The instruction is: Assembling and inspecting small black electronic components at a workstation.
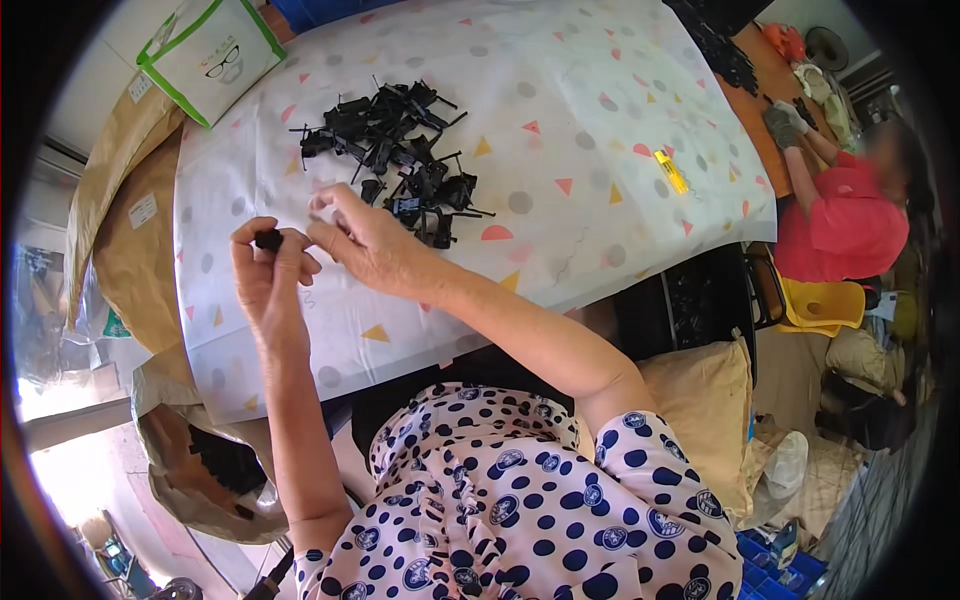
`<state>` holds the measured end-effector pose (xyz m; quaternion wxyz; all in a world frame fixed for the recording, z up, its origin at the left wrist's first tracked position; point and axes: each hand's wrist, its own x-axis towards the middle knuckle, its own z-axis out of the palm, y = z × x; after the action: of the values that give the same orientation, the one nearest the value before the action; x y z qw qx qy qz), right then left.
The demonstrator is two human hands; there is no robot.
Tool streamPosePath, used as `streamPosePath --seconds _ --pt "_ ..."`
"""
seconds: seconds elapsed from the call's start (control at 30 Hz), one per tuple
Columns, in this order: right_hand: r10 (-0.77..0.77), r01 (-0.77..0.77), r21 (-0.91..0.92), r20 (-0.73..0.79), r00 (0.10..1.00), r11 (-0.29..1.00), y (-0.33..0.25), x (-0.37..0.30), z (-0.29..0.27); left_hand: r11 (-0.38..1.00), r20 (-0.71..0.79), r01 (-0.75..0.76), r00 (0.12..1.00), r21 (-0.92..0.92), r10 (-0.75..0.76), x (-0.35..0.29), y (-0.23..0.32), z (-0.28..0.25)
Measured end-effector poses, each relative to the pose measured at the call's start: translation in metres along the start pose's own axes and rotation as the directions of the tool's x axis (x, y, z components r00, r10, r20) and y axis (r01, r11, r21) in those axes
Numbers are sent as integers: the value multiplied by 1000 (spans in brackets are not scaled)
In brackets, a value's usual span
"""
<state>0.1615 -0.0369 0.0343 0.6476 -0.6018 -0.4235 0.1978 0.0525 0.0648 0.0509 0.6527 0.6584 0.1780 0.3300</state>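
Note:
My left hand [272, 275] is raised over the left part of the table. Its thumb and fingers pinch a small black plastic part [268, 240]. Close beside it, my right hand [365, 243] has bent fingers pointing at the left hand. Its fingertips are smeared, so whether anything lies between them is unclear. Beyond my right hand spreads a loose heap of black plastic parts [375, 130], several with thin rods sticking out. The heap rests on a white tablecloth [540, 90] patterned with coloured triangles and dots.
A yellow object [671, 172] lies on the cloth at the right. At the far left stands a white bag with green edges [215, 65]. Large brown paper bags [150, 215] flank the table, and one open paper bag [155, 470] holds black parts. Another person [845, 215] in red works at the right.

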Motion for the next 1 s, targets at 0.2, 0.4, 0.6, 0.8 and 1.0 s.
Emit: streamPosePath --seconds 0.2,0.4,0.6,0.8,1.0 --pt "237 -311 373 229 944 874 -9 -2 -9 842 111 235 972 -486 -207 -6 16 -2" --pt "226 -303 534 206 952 790 -4 -4 -16 856 123 381 924 -350 -362 -18 25 14" --pt "279 -464 485 406 870 741 -11 0 -19 860 365 427 875 -278 -317 -20 17 -4" --pt "246 -300 189 264 933 935 -4 -1 -28 975 381 220 903 -17 -197 -17 10 10" --pt "301 -335 275 159 940 901 -16 -13 -7 990 131 80 987 117 -96 -25 -2 4"
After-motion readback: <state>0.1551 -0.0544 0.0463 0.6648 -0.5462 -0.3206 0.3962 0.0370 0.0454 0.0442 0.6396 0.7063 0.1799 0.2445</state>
